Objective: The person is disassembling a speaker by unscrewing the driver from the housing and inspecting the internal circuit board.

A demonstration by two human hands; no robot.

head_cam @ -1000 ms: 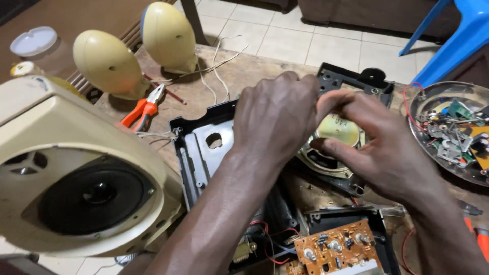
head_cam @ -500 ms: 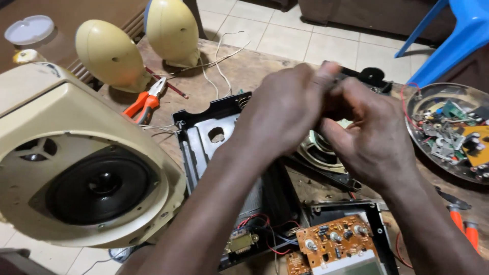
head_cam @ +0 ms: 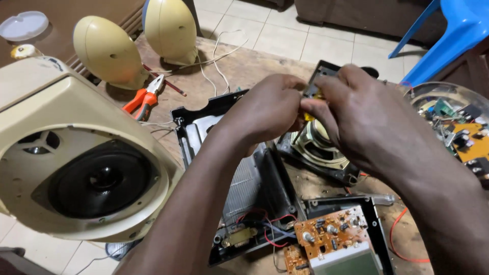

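Note:
My left hand [head_cam: 265, 109] and my right hand [head_cam: 364, 119] meet above the bench, both pinching a small yellow-and-black tool [head_cam: 311, 97]; most of it is hidden by my fingers. Right below them lies a bare round speaker driver [head_cam: 318, 147] in a black frame. Under my left forearm sits an opened black casing [head_cam: 249, 188] with a metal grille, red and black wires and a small transformer. An orange circuit board [head_cam: 331, 234] lies at the casing's near right corner.
A large beige speaker box [head_cam: 76, 163] fills the left. Two beige egg-shaped speakers [head_cam: 109, 51] stand at the back with white cables and orange pliers [head_cam: 145, 99]. A clear bowl of electronic scrap [head_cam: 453, 122] sits at right, a blue plastic chair [head_cam: 448, 30] behind it.
Both hands have come together and risen slightly over the speaker driver, now pinching the small tool. The view has shifted, so the bench items sit lower in the frame.

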